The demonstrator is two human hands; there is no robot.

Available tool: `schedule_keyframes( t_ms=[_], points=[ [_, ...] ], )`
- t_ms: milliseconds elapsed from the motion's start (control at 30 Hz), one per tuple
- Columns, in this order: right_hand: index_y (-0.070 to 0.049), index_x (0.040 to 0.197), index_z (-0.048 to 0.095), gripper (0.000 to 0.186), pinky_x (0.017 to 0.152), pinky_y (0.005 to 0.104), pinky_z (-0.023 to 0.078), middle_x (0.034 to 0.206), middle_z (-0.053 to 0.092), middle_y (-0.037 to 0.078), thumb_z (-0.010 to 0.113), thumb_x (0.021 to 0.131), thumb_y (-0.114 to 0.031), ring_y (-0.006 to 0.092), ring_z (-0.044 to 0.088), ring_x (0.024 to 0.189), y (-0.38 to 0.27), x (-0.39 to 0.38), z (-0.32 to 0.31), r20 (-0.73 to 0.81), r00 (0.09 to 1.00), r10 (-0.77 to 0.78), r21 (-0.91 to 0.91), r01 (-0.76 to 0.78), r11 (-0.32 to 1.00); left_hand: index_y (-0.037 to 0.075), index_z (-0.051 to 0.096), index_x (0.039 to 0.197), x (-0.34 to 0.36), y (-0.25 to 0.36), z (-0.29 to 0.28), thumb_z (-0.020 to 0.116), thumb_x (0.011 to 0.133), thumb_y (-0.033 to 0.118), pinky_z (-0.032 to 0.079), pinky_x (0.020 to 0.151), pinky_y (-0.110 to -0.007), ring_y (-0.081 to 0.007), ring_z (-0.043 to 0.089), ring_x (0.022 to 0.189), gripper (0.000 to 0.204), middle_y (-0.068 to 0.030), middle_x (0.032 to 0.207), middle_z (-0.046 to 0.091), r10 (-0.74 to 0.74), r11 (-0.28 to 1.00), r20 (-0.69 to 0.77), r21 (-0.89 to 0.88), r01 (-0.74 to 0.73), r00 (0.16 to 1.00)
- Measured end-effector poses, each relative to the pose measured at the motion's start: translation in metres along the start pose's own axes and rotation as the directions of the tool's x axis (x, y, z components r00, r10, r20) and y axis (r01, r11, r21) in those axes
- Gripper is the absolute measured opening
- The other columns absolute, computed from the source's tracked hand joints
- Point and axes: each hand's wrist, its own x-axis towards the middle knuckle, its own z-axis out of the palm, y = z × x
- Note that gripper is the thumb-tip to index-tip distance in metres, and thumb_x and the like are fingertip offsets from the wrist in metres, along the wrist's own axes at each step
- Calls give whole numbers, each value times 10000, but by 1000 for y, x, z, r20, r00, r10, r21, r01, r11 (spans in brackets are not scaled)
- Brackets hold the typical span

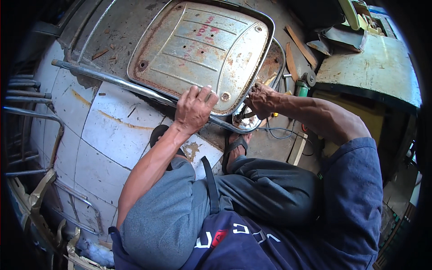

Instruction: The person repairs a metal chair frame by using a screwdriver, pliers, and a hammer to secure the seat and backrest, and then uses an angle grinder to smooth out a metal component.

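A rusty, ribbed metal seat pan (198, 49) with rounded corners and a dark rim lies tilted over a chrome tube frame (117, 81). My left hand (194, 108) grips the near edge of the pan, its fingers curled over the rim onto the metal face. At the pan's near right corner, my right hand (262, 101) is closed. A dark metal piece shows just below its fingers, but I cannot make out whether the hand holds it. Beneath the pan, part of a second rusty panel (272, 60) shows on the right.
An angle grinder (303, 84) with a green body stands right of the pan, near wood strips (300, 47) and a cable (281, 135). A worn, pale-topped bench (369, 67) rises at the right. More bent metal tube frames (33, 112) crowd the left. White tiles (117, 112) cover part of the floor.
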Motion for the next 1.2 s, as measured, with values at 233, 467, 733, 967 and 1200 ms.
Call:
schedule_keyframes(
  t_ms=[233, 467, 733, 967, 1200],
  points=[
    [32, 1192, 563, 374, 1014, 489, 393, 1159, 597, 275, 367, 1028, -241, 402, 574, 1135, -92, -36, 41, -148, 977, 155, -892, -200, 404, 194, 629, 1019, -10, -3, 8, 617, 851, 137, 535, 700, -371, -242, 575, 934, 178, -28, 1045, 559, -10, 999, 70, 44, 7, 998],
    [-21, 1185, 593, 319, 962, 462, 400, 1130, 646, 214, 500, 955, -222, 339, 600, 1108, -109, -43, 72, -317, 911, 263, -859, -393, 327, 187, 620, 1073, -16, 2, 10, 613, 859, 124, 536, 761, -409, -271, 565, 1000, 223, -47, 1106, 555, -38, 999, 158, 4, 38, 987],
    [-115, 1290, 541, 343, 959, 487, 405, 1143, 623, 151, 472, 1015, -307, 310, 571, 1169, -97, -51, 41, -187, 982, 12, -921, -179, 347, 169, 584, 1152, -9, -12, 15, 590, 887, 106, 505, 743, -437, -311, 569, 1024, 272, -100, 1174, 550, -41, 999, 205, 23, 37, 978],
    [-123, 1303, 636, 367, 1042, 549, 377, 1311, 584, 130, 478, 1036, -320, 295, 539, 1258, -113, -14, 23, -22, 987, 162, -938, -76, 337, 171, 583, 1207, -3, -41, 0, 614, 830, 36, 497, 825, -456, -310, 550, 1067, 402, -88, 1240, 541, -89, 992, 215, 109, 67, 973],
    [-323, 1355, 611, 349, 1000, 565, 408, 1363, 569, -1, 529, 1021, -384, 238, 522, 1306, -121, 47, -10, 176, 977, 117, -967, 150, 206, 184, 590, 1252, -8, -79, -17, 561, 874, 29, 452, 896, -479, -325, 554, 1094, 410, -117, 1285, 546, -119, 985, 189, 146, 92, 975]
  ],
)
